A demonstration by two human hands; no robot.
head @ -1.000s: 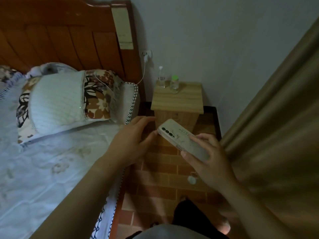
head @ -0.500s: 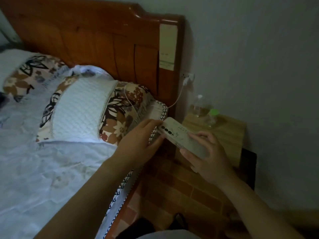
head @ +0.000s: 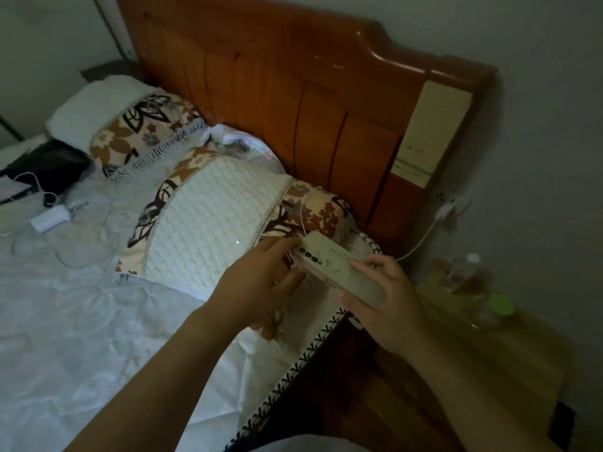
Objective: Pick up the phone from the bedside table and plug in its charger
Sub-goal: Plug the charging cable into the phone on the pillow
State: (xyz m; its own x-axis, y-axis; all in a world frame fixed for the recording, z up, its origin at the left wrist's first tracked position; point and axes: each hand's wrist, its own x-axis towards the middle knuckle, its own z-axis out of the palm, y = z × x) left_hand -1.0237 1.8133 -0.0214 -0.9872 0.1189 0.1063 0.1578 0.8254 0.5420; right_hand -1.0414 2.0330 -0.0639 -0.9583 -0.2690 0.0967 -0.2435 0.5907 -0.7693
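Right hand [head: 381, 308] grips the phone [head: 339, 269] camera-side up over the pillow [head: 212, 223]; left hand [head: 261, 278] fingers curl at its top end, beside the charger cable [head: 421, 239].

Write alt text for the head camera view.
A right hand holds a pale rectangular phone, camera side up, over a floral pillow, while the left hand touches its top end. A thin white charger cable runs from a wall plug beside the wooden headboard.

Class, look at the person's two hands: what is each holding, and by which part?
The right hand grips the phone around its lower half. The left hand touches its camera end; whether it holds anything cannot be told.
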